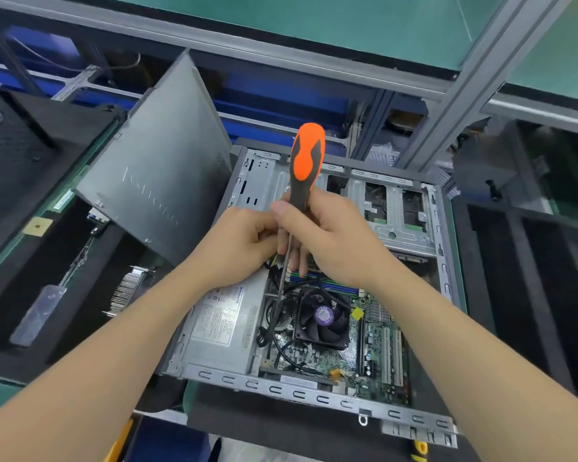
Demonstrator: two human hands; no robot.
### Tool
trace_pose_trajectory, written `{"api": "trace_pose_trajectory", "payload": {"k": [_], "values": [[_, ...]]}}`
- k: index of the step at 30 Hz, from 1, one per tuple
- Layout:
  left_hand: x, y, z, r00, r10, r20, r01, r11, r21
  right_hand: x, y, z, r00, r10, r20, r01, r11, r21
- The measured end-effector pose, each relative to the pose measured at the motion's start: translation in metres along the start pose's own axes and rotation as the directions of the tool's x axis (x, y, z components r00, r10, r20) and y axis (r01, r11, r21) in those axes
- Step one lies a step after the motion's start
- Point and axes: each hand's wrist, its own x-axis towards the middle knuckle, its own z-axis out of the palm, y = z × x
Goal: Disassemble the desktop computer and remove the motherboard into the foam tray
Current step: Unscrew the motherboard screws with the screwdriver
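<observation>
Holding one screwdriver [306, 161] upright over the open computer case [314, 398], both hands meet at the lower end of its orange and dark grey handle. The right hand [334, 238] has its fingers curled round the handle's lower part. The left hand [237, 241] lays its thumb against the same part, with its fingers curled in toward the shaft. The shaft runs down between the power supply [217, 325] and the CPU fan [324, 320]; its tip is lost among black cables.

One motherboard [377, 331] lies inside the case, at its near right, not yet removed. On it are one fan, two white expansion slots [391, 355] side by side, and a row of blue memory slots [331, 286] partly hidden by the hands. One empty metal drive cage [397, 208] fills the far right of the case.

One grey side panel [161, 171] leans tilted just left of the case. Two black foam trays flank the case. The left foam tray [24, 155] carries one finned heatsink [131, 288] and one clear-handled tool [40, 315]. The right foam tray [531, 261] shows long bare channels. Both forearms cross the near edge of the case and cover part of the power supply.
</observation>
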Motion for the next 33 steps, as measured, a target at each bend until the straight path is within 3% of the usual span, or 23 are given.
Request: {"api": "trace_pose_trajectory", "payload": {"k": [11,18,22,27,33], "values": [[0.000,0.003,-0.003,0.993,-0.021,0.113,0.021,1.000,-0.004,-0.006,-0.021,-0.024,0.994,-0.014,-0.108,0.023,0.996,0.082],[-0.009,0.013,-0.006,0.952,-0.036,0.305,0.034,0.999,0.010,-0.030,-0.052,-0.061,0.974,-0.083,-0.212,0.100,0.992,0.070],[-0.012,0.021,-0.004,0.917,-0.005,0.399,-0.051,0.990,0.130,-0.048,-0.067,-0.089,0.945,-0.107,-0.310,0.137,0.987,0.078],[-0.007,0.038,0.014,0.903,0.025,0.430,-0.178,0.931,0.319,-0.070,-0.077,-0.116,0.882,-0.119,-0.456,0.171,0.983,0.074],[0.000,0.048,0.030,0.918,-0.001,0.397,-0.091,0.973,0.212,-0.091,-0.080,-0.131,0.830,-0.136,-0.541,0.191,0.980,0.047]]}}
